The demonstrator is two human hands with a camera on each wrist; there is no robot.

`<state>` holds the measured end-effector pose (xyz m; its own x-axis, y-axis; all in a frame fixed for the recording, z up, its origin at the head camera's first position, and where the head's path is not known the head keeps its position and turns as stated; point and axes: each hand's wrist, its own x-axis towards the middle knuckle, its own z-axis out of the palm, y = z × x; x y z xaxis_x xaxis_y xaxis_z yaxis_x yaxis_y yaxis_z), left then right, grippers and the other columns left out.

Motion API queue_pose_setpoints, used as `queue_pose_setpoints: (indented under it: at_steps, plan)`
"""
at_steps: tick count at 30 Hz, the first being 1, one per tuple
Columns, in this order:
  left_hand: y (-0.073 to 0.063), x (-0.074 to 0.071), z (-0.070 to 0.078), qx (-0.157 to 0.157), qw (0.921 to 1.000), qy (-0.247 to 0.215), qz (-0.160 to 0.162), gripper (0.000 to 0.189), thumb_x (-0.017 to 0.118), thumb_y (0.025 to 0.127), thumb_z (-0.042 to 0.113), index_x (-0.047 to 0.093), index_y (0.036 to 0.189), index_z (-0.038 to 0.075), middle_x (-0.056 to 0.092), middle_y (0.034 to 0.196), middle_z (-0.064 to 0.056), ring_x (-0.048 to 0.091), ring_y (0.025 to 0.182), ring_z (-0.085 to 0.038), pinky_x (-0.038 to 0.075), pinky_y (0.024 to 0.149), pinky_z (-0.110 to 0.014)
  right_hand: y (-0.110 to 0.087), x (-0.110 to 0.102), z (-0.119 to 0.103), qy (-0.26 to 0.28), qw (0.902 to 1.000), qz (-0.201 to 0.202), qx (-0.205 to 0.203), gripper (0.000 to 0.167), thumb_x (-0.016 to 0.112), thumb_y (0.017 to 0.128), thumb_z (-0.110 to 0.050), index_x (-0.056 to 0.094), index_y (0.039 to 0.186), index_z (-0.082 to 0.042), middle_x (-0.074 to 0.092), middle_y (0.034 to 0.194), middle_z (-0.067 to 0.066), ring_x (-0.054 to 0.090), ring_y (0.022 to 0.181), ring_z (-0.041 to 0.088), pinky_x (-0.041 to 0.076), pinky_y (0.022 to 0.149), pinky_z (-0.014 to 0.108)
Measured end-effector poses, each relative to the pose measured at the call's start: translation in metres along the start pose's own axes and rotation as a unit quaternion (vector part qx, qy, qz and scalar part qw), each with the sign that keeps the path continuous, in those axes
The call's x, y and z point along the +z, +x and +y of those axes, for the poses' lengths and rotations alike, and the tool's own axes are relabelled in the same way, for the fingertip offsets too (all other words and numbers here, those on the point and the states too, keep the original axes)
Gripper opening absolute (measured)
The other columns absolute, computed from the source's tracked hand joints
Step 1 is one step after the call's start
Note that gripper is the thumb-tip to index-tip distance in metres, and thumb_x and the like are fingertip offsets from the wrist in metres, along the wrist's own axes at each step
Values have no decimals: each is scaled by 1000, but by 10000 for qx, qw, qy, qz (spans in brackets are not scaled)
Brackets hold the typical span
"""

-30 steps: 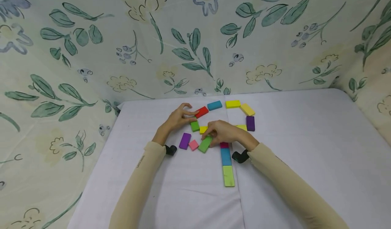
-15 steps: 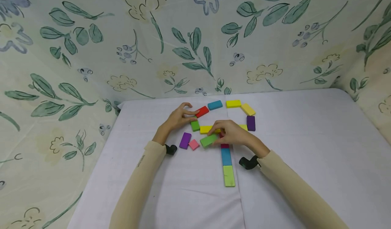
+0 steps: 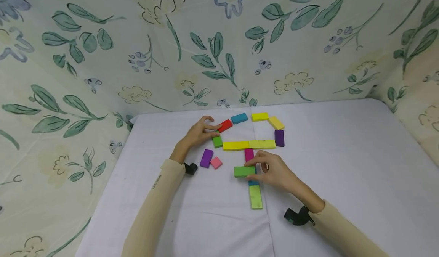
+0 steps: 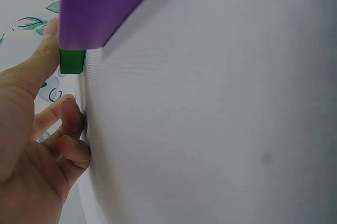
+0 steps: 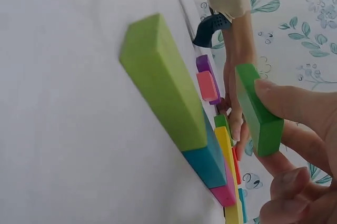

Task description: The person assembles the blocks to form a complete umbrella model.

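My right hand (image 3: 274, 169) pinches a green block (image 3: 240, 172) between thumb and fingers. The right wrist view shows that green block (image 5: 255, 110) raised off the table. Below it runs a column of magenta (image 3: 249, 154), blue (image 3: 253, 182) and lime (image 3: 255, 196) blocks. Farther left, my left hand (image 3: 199, 134) rests with its index fingertip at a red block (image 3: 225, 125) and its thumb at a smaller green block (image 3: 217, 142). In the left wrist view the other fingers curl loosely beside the cloth. Two yellow blocks (image 3: 236, 146) lie end to end above the column.
Blue (image 3: 239, 118), yellow (image 3: 260, 116), pale yellow (image 3: 276, 122) and dark purple (image 3: 279, 138) blocks form an arc at the back. A purple block (image 3: 207, 158) and a pink one (image 3: 216, 163) lie near my left wrist. White cloth (image 3: 343, 165) covers the table; floral fabric hangs behind.
My right hand has carried the green block rightward and towards me, turning it level, from beside the pink block to over the column. The left hand keeps its place.
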<state>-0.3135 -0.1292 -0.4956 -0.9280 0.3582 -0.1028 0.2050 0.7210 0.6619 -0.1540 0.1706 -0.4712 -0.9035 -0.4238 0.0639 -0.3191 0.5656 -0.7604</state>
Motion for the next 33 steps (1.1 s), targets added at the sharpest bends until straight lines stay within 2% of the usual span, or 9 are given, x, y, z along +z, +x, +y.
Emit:
queue_pose_setpoints:
  at_steps: [6,10,15,19,23,26,33]
  plan:
    - [-1,1,-1,-47,10000,8,25,43,76,94,41,69,135,30,44,154,4,57,100,-25,47,98,-41,-27,12,-1,251,9979,604,15,31,94,75,-21,82,104,-21,60,86,3,45,67,8,38,58,19]
    - [-1,2,-1,-54,10000,3,38,43,76,94,41,69,135,30,44,154,3,57,103,-25,48,99,-42,-41,21,-3,393,9956,847,-91,30,94,75,-19,82,103,-21,59,83,1,43,64,6,37,56,18]
    - [-1,2,0,-75,10000,-5,58,43,76,94,41,69,135,31,44,154,4,57,100,-24,48,96,-39,-56,35,-10,422,9944,963,-147,30,95,74,-19,82,101,-20,58,83,-2,41,62,2,36,54,17]
    - [-1,2,0,-28,10000,-7,56,42,76,94,40,69,135,32,44,153,3,57,98,-25,47,95,-40,-67,45,-19,389,9959,820,-47,30,95,74,-20,82,101,-20,56,85,-6,42,63,2,37,53,16]
    - [-1,2,-1,-66,10000,2,39,43,75,95,42,68,136,32,44,154,3,57,101,-25,47,98,-41,-76,53,-26,188,9973,716,24,30,95,74,-21,82,101,-20,55,86,-8,40,63,0,34,53,15]
    - [-2,2,0,-116,9999,-20,27,43,75,94,42,68,136,33,44,154,4,57,104,-25,47,99,-42,-81,60,-29,-129,9964,838,-87,30,95,72,-21,82,99,-21,54,86,-11,40,64,-2,34,54,14]
    - [-2,1,2,-83,9999,-119,-15,43,75,95,42,68,136,33,42,155,3,56,105,-26,47,100,-43,-88,69,-32,-983,9853,1159,-776,38,98,67,-22,81,102,-19,51,87,-12,47,70,-3,40,58,11]
